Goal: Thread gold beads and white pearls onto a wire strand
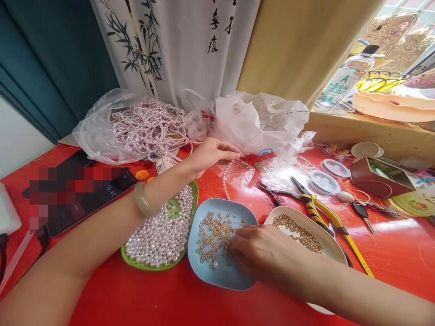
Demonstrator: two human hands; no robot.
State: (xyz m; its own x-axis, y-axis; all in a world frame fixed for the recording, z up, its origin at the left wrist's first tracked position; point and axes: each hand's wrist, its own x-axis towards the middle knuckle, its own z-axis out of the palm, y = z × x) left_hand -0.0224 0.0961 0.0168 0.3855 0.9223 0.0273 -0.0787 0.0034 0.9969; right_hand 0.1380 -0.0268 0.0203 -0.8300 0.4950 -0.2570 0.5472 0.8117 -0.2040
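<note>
Gold beads (214, 235): loose in blue dish (234, 276), centre of red table (136, 299). Right hand (261, 253) fingertips pinching among them, picking step. Left hand (210, 154) pinches thin wire (272, 122) with strung pearls (224, 181). Next move likely needs fine single-bead grip.

Phone (84, 199) screen blurred; right hand (261, 253) hides its fingertips

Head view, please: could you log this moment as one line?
left hand: pinching pearl strand | right hand: fingertips in gold findings, blue dish | green dish: loose pearls | pliers: on table
</note>
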